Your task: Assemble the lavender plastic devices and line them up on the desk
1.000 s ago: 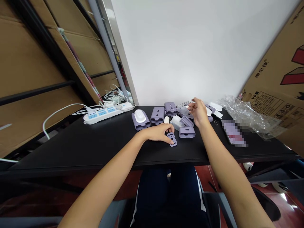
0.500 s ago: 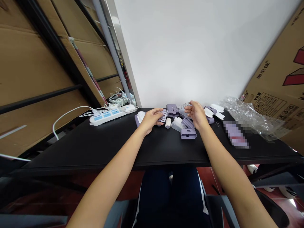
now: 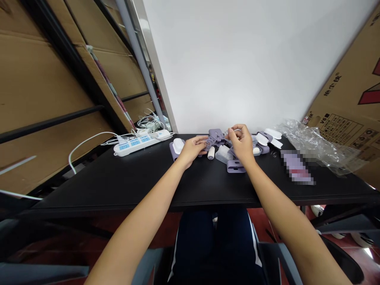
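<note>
My left hand [image 3: 192, 150] is closed around the edge of a small purple plastic part [image 3: 210, 143] with rounded openings. Between the thumb and fingertips of my right hand [image 3: 242, 144] is a thin metal coil spring [image 3: 226, 133], its end close to that part. A short white cylinder [image 3: 211, 153] lies just below the purple part. Beside it sits a clear container [image 3: 223, 154] with white pieces inside. A hollow purple housing [image 3: 236, 166] rests in front of my right hand. Another purple piece [image 3: 215, 133] is behind, partly covered.
White and purple shells [image 3: 262, 139] lie right of my right hand; another white-topped purple piece [image 3: 178, 145] is at left. A power strip [image 3: 135, 144] with cables occupies the back left. Crumpled clear plastic [image 3: 320, 146] and a pixelated purple item [image 3: 297, 168] are at right.
My right hand has moved left and turned inward, bringing the spring toward the purple part. My left hand stays at nearly the same place.
</note>
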Tool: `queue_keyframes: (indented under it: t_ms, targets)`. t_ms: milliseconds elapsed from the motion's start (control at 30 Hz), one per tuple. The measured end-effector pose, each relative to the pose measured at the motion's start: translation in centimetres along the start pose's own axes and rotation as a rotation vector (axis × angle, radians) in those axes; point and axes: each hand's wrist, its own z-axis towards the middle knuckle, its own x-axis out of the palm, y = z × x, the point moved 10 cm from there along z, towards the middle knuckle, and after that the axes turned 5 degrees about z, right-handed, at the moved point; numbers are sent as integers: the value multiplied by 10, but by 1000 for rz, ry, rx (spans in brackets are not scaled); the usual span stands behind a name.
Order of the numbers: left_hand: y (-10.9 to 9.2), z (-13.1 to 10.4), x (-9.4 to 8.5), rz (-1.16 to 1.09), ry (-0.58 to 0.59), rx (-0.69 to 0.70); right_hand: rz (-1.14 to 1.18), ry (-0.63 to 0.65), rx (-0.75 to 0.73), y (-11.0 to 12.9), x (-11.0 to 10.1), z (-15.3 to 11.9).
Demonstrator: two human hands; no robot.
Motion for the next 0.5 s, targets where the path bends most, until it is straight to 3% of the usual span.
queue_keyframes:
  t_ms: [167, 500]
  targets:
    - [1, -1, 1, 6, -23, -27, -132, -8, -71, 12, 1, -7]
    - [-2, -4, 9, -28, 39, -15, -105, -14, -98, 16, 0, -7]
